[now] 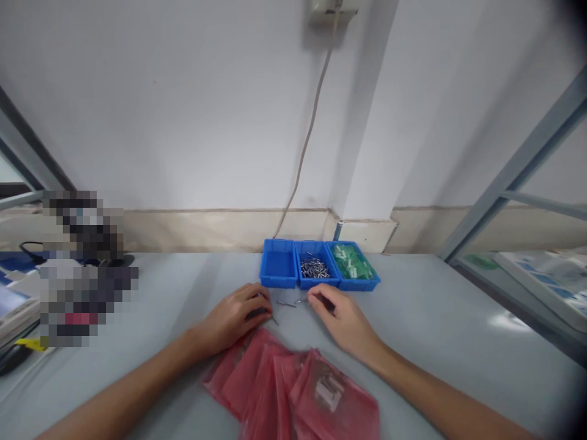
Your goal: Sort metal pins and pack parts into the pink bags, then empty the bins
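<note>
Just in front of the blue trays (277, 269), a thin metal pin (274, 319) is pinched in the curled left hand (236, 318), while another pin (300, 300) is touched by the loosely curled right hand's (342, 318) fingertips; pink bags (293, 391) lie below

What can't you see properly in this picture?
- Head view: what the left hand pinches is hidden by its curled fingers; only a thin metal tip shows.
- The small metal pins on the table are too small to identify.
- A blurred patch covers the things at the left.
- The contents of the pink bags are unclear, and the bottom edge cuts the bags off.
</note>
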Demonstrator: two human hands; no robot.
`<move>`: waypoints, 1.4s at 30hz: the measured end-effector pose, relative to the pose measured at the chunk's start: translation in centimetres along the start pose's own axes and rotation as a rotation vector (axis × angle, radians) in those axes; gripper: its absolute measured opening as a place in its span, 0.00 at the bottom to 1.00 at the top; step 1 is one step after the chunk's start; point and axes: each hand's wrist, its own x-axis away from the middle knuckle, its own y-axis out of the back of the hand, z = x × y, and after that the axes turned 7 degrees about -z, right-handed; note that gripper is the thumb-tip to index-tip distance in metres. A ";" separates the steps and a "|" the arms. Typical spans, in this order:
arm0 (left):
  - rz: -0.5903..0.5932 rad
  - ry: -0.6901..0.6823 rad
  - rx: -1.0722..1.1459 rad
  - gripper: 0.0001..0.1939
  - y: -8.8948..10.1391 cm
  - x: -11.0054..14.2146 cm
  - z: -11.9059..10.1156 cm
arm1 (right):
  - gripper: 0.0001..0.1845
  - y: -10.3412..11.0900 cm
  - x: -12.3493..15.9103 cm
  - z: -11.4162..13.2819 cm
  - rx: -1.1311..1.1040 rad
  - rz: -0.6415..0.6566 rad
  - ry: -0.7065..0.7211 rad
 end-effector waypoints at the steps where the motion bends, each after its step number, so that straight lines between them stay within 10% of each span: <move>1: 0.001 -0.011 -0.010 0.10 0.0 0.0 0.0 | 0.12 -0.1 0.0 0.0 -0.004 0.017 0.014; 16: 0.035 -0.037 0.034 0.08 0.1 -0.3 -0.6 | 0.10 0.7 0.3 1.8 -0.100 0.302 0.265; 42: 0.021 -0.002 0.135 0.09 -0.6 0.0 -0.6 | 0.14 0.1 0.0 0.8 -0.079 0.097 0.049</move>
